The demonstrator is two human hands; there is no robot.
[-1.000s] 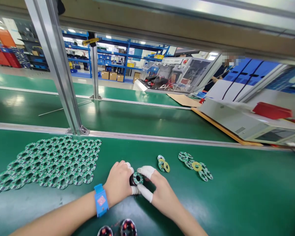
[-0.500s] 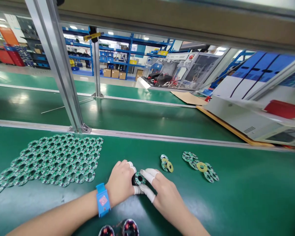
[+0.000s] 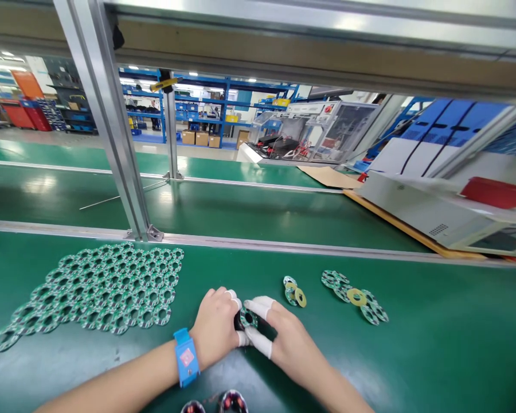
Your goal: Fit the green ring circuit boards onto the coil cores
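My left hand [image 3: 215,327], with a blue wrist strap [image 3: 186,357], is closed round a dark round part [image 3: 237,322], mostly hidden by the fingers. A green ring-shaped circuit board [image 3: 243,314] faces up at that part's end. From the other side, my right hand [image 3: 290,338] has its thumb and fingers closed on the board's edge. White finger cots cover several fingertips on both hands. Near the bottom edge are two round parts with copper-coloured insides, one of them a dark-rimmed cylinder [image 3: 233,396], cut off by the frame.
Many ring boards [image 3: 107,287] lie in a flat cluster at left. To the right are a small group of boards and yellow rings [image 3: 300,297], then a larger group [image 3: 372,308]. An aluminium post [image 3: 107,123] rises from the rail [image 3: 258,245] behind; a grey cabinet [image 3: 421,206] stands at right.
The camera view has tilted, so the scene sits slightly lower and further right. My right fingers have shifted slightly over the ring board, which now appears more tilted. Both hands stay together.
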